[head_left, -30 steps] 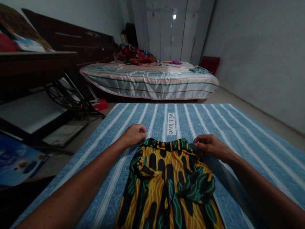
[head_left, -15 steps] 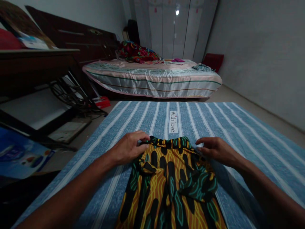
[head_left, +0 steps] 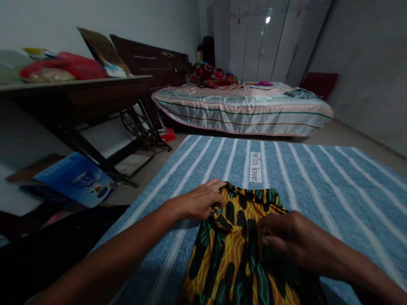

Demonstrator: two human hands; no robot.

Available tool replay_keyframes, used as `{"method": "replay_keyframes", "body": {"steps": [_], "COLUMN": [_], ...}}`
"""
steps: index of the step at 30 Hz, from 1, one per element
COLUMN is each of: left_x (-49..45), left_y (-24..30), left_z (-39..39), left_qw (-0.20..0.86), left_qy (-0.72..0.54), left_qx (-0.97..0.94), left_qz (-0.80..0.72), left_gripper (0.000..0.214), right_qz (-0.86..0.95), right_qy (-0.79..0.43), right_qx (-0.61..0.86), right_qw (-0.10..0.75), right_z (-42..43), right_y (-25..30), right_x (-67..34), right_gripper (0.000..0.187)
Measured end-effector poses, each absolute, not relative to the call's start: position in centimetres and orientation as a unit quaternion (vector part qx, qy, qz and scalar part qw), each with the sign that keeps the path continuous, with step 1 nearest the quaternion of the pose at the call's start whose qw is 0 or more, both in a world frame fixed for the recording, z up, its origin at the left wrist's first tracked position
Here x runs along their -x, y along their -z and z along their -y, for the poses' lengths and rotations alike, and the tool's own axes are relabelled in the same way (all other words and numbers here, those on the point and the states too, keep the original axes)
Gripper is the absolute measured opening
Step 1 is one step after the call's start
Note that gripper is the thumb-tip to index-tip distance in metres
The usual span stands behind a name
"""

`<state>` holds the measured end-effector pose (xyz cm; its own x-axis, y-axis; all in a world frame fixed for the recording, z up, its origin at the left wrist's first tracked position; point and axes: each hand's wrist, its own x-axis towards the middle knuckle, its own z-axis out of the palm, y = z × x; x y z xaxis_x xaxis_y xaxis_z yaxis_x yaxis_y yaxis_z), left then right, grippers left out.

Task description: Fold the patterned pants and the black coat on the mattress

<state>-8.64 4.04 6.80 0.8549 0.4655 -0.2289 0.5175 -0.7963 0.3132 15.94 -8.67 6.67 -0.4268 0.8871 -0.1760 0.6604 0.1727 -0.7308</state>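
Patterned pants (head_left: 237, 250) in yellow, black and green lie on the bed, their gathered elastic waistband (head_left: 262, 195) at the far end. My left hand (head_left: 203, 199) is at the left corner of the waistband, its fingers and thumb closed on the cloth edge. Over the right side of the pants is my right hand (head_left: 286, 237), slightly blurred, with its fingers bent and its thumb apart from them. It covers the bunched cloth on that side. Whether its fingertips touch the fabric is hard to see.
The pants lie on a blue striped bedsheet (head_left: 305, 182) with a "With love" label (head_left: 256, 167). Beyond stands another bed (head_left: 241, 112) with a red floral blanket (head_left: 213, 76). To the left are a sewing-machine table (head_left: 104, 89) and a blue box (head_left: 78, 180).
My right hand has left the right corner of the waistband and come nearer, over the pants' right side. My left hand stays at the left corner. The view has turned left.
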Motion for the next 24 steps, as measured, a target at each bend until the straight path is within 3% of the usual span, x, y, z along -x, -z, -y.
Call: {"method": "replay_keyframes", "body": {"steps": [4, 8, 12, 24], "left_x": [8.5, 8.6, 8.2, 7.8], "left_y": [-7.1, -7.3, -7.4, -7.5], "left_z": [-4.2, -4.6, -4.9, -4.5], "left_qw": [0.178, 0.184, 0.167, 0.065], "left_qy": [0.052, 0.034, 0.053, 0.103], "left_qx": [-0.954, -0.959, -0.966, -0.973], "left_qz": [-0.237, -0.212, -0.192, -0.197], "left_gripper": [0.018, 0.025, 0.033, 0.011], "right_qz": [0.78, 0.797, 0.798, 0.768], "right_qy": [-0.293, -0.259, -0.317, -0.392], "right_qx": [0.549, 0.545, 0.51, 0.484], "right_qw": [0.073, 0.032, 0.062, 0.15], "right_z": [6.0, 3.7, 2.9, 3.1], "right_y": [-7.0, -6.2, -5.0, -3.9], "right_x": [-10.8, -8.9, -9.6, -11.3], "right_gripper": [0.02, 0.019, 0.018, 0.024]}}
